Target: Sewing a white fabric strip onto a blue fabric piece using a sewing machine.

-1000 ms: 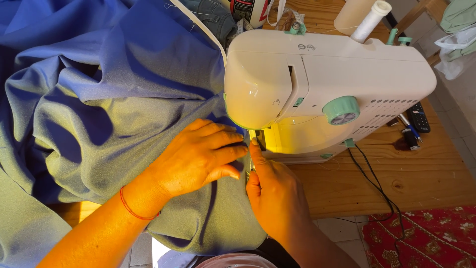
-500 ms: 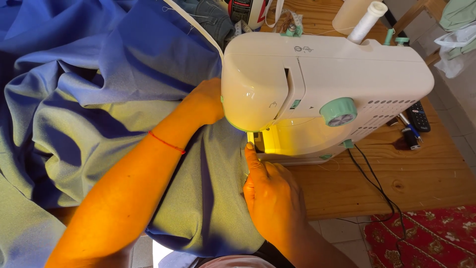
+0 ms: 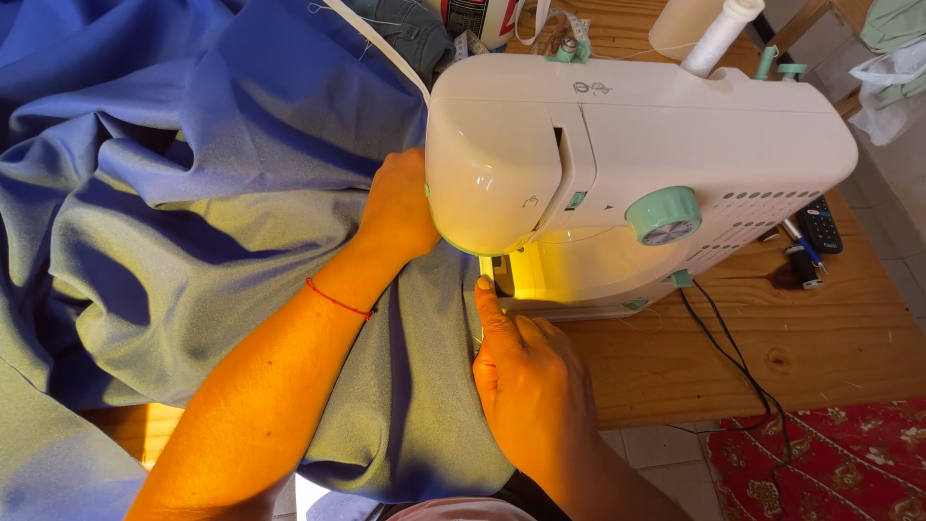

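A white sewing machine [image 3: 675, 125] with a mint green dial [image 3: 664, 214] stands on a wooden table [image 3: 772, 357]. A large blue cloth [image 3: 193, 193] lies in folds to its left and runs under its head. My left hand [image 3: 400, 207] reaches behind the machine's head, resting on the cloth, its fingertips hidden by the housing. My right hand [image 3: 531, 376] lies flat on the cloth's edge in front of the needle area, forefinger stretched toward the lit opening [image 3: 502, 275]. The needle itself is hidden.
A spool of white thread [image 3: 719, 34] stands on top of the machine. A black cable [image 3: 733, 357] runs over the table's front edge. Pens and a small dark device [image 3: 815, 236] lie at the right. A red patterned rug [image 3: 830, 463] covers the floor below.
My left hand has moved from the cloth in front of the needle up and behind the machine's head. My right hand has stayed near the needle area.
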